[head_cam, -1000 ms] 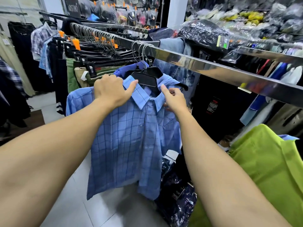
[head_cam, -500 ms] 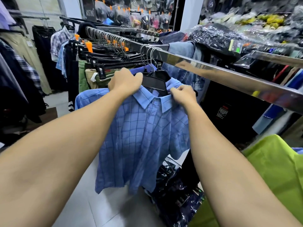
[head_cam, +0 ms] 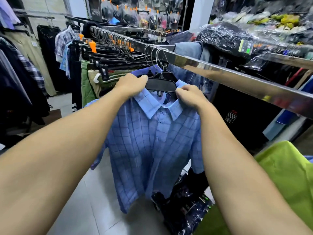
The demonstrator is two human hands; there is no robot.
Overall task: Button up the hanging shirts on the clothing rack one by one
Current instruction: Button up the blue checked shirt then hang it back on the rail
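A light blue checked short-sleeved shirt (head_cam: 149, 146) hangs on a black hanger (head_cam: 160, 83) from the chrome rail (head_cam: 220, 73). Its front looks closed down the placket. My left hand (head_cam: 130, 85) grips the left side of the collar at the shoulder. My right hand (head_cam: 189, 95) pinches the right side of the collar with curled fingers. A darker blue shirt (head_cam: 145, 71) and a denim shirt (head_cam: 189, 72) hang just behind it.
Folded trousers on black clip hangers (head_cam: 108, 65) crowd the rail to the left. A lime green garment (head_cam: 288, 175) hangs at the lower right. Plastic-wrapped dark clothes (head_cam: 183, 209) lie on the floor below the shirt. More bagged stock (head_cam: 228, 39) sits on the shelf behind the rail.
Both hands rose from the collar tips to the top of the collar beside the hanger and closed on it. The shirt shifted right and turned to face me.
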